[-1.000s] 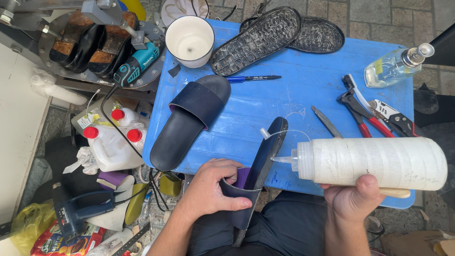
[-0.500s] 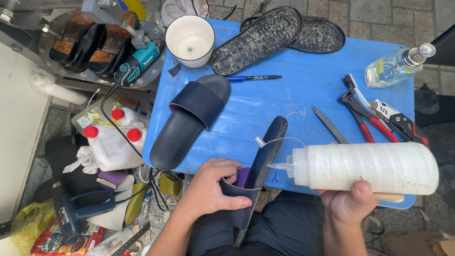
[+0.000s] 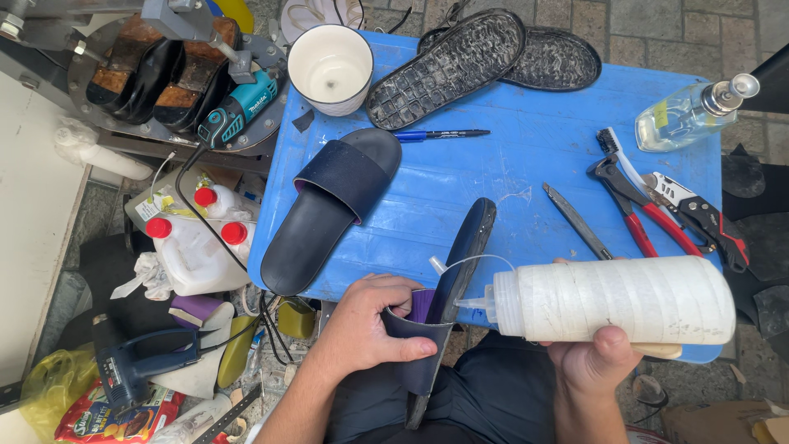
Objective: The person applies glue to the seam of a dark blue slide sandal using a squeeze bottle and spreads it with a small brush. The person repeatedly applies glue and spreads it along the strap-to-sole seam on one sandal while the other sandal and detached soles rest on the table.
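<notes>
My left hand [image 3: 370, 325] grips the strap of a dark blue slide sandal [image 3: 460, 263] that stands on its side at the near edge of the blue table [image 3: 509, 164], its purple lining showing. My right hand [image 3: 596, 362] holds a white squeeze bottle [image 3: 616, 300] lying sideways. The bottle's nozzle touches the sandal's sole edge near the strap, and a thin strand of glue arcs above it. A matching dark blue slide sandal [image 3: 329, 210] lies flat on the table's left side.
On the table: a white cup [image 3: 331, 66], two black rubber soles [image 3: 460, 57], a blue pen [image 3: 440, 134], a clear spray bottle [image 3: 694, 111], a knife [image 3: 575, 220], red-handled pliers [image 3: 637, 205], a toothbrush. White jugs with red caps [image 3: 193, 247] and a power drill [image 3: 238, 107] stand at left.
The squeeze bottle has shifted slightly left and its nozzle has come to the sandal's edge. My left hand keeps its hold on the strap.
</notes>
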